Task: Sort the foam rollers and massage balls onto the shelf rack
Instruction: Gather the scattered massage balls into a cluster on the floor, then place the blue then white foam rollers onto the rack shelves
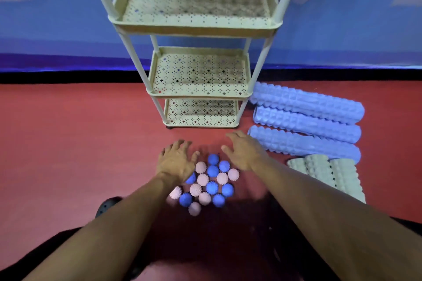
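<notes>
Fingers (180, 143) of the left hand (177, 162) were spread and nearly straight, palm down, holding nothing; that hand hovered over the left edge of a cluster of massage balls (206, 186) on the red floor (68, 143), covering part of one blue ball (190, 178). Whether the palm touched it could not be told. Near the left forearm, a dark rounded object (106, 206) lay on the floor, too blurred to identify.

Pink and blue spiky balls lay packed together between the two forearms, most touching their neighbours, with one pink ball (175, 192) at the left edge and another (194, 209) nearest the person.

Beyond the balls stood the cream shelf rack (198, 29), three perforated tiers on white posts, bottom tier (202, 113) just above the floor, backed by a blue wall (45, 29).

To the right of the balls, the right hand (243, 154) was likewise open, fingers loosely extended toward the rack, gripping nothing, just beside the end of the nearest lavender foam roller (303, 142).

Three lavender rollers lay side by side on the floor right of the rack, touching one another. Nearer the person, pale grey-white rollers (328, 173) lay beside them, partly hidden by the right forearm.
</notes>
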